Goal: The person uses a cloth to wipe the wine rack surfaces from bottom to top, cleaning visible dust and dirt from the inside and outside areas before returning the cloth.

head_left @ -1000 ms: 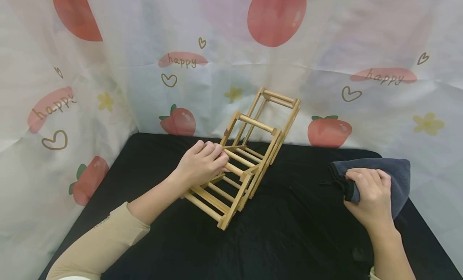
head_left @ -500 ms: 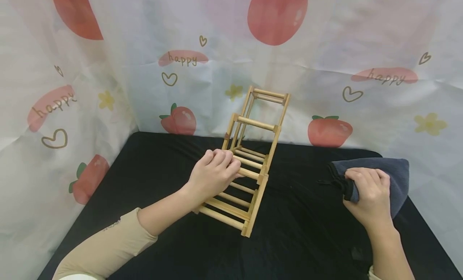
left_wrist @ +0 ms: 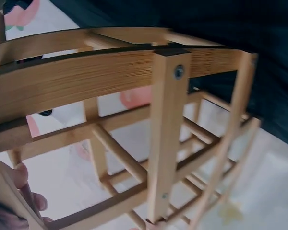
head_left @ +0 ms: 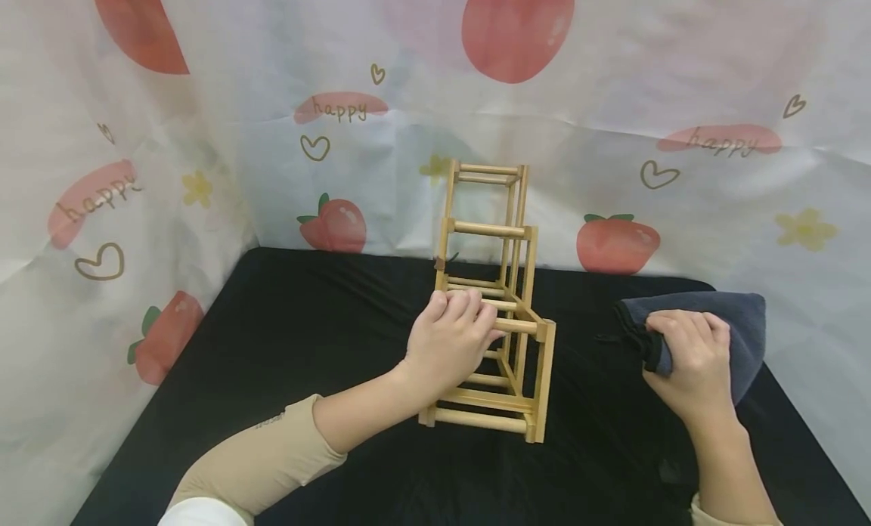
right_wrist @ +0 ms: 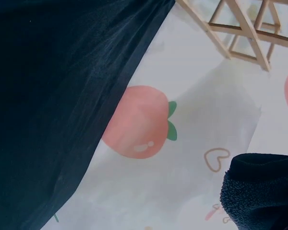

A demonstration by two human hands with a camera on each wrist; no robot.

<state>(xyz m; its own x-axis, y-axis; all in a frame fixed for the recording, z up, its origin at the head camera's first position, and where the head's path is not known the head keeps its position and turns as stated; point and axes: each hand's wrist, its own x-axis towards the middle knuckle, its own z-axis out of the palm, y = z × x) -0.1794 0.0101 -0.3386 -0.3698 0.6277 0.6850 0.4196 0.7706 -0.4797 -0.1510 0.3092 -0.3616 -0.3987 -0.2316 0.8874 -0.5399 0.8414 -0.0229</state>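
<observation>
A stepped wooden rack [head_left: 486,397] with several rungs stands on the black cloth in the middle of the head view. My left hand [head_left: 452,341] grips one of the rungs near the front step, its fingers curled over the bar. The left wrist view shows the rack's slats [left_wrist: 170,134] up close, with fingertips [left_wrist: 19,175] at the lower left. My right hand [head_left: 694,360] holds a bunched grey-blue towel [head_left: 748,337] with a dark edge, off to the right and apart from the rack. In the right wrist view the towel [right_wrist: 259,191] fills the lower right corner.
Black cloth [head_left: 327,322] covers the table. A pale curtain [head_left: 401,186] printed with fruit, hearts and words hangs behind and at both sides. The rack's back step reaches up in front of this curtain.
My left hand has moved to the right and turned the rack, which stood slanted and now faces nearly straight toward me. The right hand with the towel has barely moved.
</observation>
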